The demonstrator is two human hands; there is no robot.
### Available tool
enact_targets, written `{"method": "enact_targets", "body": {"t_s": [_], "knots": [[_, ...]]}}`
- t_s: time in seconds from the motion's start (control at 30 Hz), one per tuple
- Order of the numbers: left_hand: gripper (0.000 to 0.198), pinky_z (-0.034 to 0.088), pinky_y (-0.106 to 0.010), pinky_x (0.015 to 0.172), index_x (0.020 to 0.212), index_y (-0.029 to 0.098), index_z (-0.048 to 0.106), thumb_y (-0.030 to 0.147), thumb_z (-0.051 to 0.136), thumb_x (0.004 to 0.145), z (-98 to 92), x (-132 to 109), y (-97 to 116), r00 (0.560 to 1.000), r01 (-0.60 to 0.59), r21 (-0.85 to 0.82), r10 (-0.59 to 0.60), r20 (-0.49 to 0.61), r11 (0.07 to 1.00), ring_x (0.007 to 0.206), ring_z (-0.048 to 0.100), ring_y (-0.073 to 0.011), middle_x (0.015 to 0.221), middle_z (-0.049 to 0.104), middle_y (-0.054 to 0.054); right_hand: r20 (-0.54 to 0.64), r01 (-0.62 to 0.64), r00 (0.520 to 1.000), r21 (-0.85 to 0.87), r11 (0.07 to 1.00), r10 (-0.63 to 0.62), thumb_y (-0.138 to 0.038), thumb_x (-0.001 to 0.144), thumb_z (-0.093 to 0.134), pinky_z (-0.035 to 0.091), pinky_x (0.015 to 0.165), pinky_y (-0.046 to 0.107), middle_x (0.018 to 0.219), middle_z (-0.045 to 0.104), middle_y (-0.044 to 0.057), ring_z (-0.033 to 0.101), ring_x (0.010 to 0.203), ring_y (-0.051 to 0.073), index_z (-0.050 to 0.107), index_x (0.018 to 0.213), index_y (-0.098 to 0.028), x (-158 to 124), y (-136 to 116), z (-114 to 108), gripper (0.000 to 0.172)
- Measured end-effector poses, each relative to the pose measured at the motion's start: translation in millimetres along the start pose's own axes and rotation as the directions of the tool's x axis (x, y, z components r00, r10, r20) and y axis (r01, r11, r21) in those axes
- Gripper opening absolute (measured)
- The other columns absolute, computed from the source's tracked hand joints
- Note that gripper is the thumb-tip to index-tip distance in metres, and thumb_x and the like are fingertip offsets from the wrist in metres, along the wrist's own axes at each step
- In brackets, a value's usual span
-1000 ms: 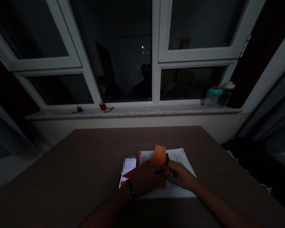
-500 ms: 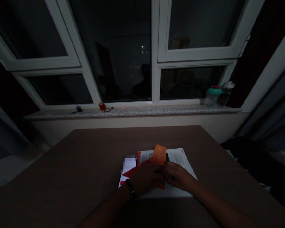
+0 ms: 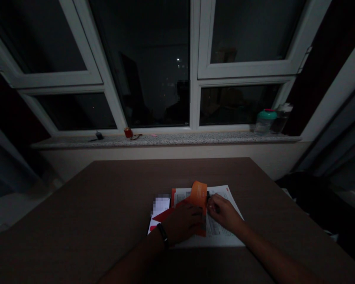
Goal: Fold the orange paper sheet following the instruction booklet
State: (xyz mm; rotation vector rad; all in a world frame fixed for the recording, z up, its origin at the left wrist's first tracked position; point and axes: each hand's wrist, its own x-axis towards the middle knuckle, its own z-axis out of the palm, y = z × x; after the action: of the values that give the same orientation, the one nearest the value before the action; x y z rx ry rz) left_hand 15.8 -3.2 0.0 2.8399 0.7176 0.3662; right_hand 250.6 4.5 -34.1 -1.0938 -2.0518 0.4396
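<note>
My left hand [image 3: 182,223], with a dark band on its wrist, lies palm down on a red and orange folded sheet [image 3: 198,194] whose far end curls upward. My right hand [image 3: 223,213] rests on a white printed paper [image 3: 225,197] beside it, fingers curled close to a small dark object [image 3: 208,196] at the orange sheet's edge; what it grips is too dark to make out. Both papers lie on the brown table [image 3: 106,205].
A white slip [image 3: 159,207] lies left of the papers. On the stone windowsill [image 3: 180,139] stand a teal-lidded bottle [image 3: 264,120], a clear container [image 3: 281,117], a small red jar [image 3: 127,132] and a small dark item [image 3: 99,135]. Dark windows rise behind.
My right hand has slid up the white paper, away from me, towards the curled orange sheet and the small dark object. The left hand has stayed put.
</note>
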Motion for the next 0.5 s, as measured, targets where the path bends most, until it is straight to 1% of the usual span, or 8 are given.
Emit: {"method": "enact_targets", "body": {"t_s": [0.13, 0.2, 0.33, 0.4, 0.5], "knots": [[0.014, 0.038, -0.038, 0.102, 0.107, 0.023, 0.064, 0.019, 0.064, 0.093, -1.6, 0.4, 0.3, 1.000, -0.013, 0.008, 0.013, 0.008, 1.000, 0.111, 0.057, -0.0227, 0.120, 0.064, -0.002, 0.028, -0.001, 1.000, 0.067, 0.998, -0.001, -0.011, 0.084, 0.055, 0.045, 0.066, 0.026, 0.081, 0.056, 0.000, 0.055, 0.073, 0.016, 0.051, 0.083, -0.022, -2.2, -1.1, -1.0, 0.012], [0.011, 0.039, -0.036, 0.100, 0.105, 0.022, 0.064, 0.020, 0.063, 0.094, -2.3, 1.1, 0.4, 1.000, -0.018, 0.000, 0.018, 0.023, 1.000, 0.108, 0.058, -0.0218, 0.116, 0.066, -0.002, 0.083, 0.048, 0.995, 0.074, 0.996, -0.054, -0.010, 0.083, 0.056, 0.044, 0.066, 0.026, 0.081, 0.057, 0.000, 0.056, 0.075, 0.016, 0.052, 0.082, -0.022, -3.2, -3.4, -2.0, 0.013], [0.008, 0.040, -0.035, 0.098, 0.102, 0.022, 0.066, 0.020, 0.063, 0.095, -1.0, 2.2, 0.4, 1.000, -0.013, 0.003, 0.013, 0.026, 1.000, 0.106, 0.058, -0.0215, 0.112, 0.066, -0.003, 0.205, 0.155, 0.964, 0.081, 0.985, -0.169, -0.009, 0.082, 0.057, 0.042, 0.066, 0.026, 0.081, 0.057, 0.001, 0.056, 0.075, 0.016, 0.054, 0.084, -0.022, -4.9, -9.3, -4.5, 0.014], [0.007, 0.041, -0.034, 0.096, 0.102, 0.023, 0.066, 0.022, 0.063, 0.096, 0.6, 2.5, 0.2, 1.000, -0.010, 0.011, 0.010, 0.019, 1.000, 0.105, 0.059, -0.0211, 0.111, 0.066, -0.003, 0.222, 0.170, 0.957, 0.088, 0.981, -0.186, -0.009, 0.082, 0.056, 0.042, 0.067, 0.026, 0.081, 0.057, 0.001, 0.056, 0.075, 0.016, 0.054, 0.083, -0.022, -5.2, -11.0, -4.7, 0.013], [0.007, 0.041, -0.035, 0.096, 0.101, 0.023, 0.066, 0.021, 0.063, 0.096, 1.5, 2.9, -0.2, 1.000, -0.015, 0.018, 0.014, 0.022, 1.000, 0.104, 0.059, -0.0206, 0.111, 0.067, -0.001, 0.200, 0.140, 0.967, 0.098, 0.985, -0.157, -0.009, 0.081, 0.057, 0.041, 0.065, 0.025, 0.078, 0.057, 0.000, 0.055, 0.073, 0.015, 0.051, 0.076, -0.022, -4.2, -9.6, -2.1, 0.015]]}}
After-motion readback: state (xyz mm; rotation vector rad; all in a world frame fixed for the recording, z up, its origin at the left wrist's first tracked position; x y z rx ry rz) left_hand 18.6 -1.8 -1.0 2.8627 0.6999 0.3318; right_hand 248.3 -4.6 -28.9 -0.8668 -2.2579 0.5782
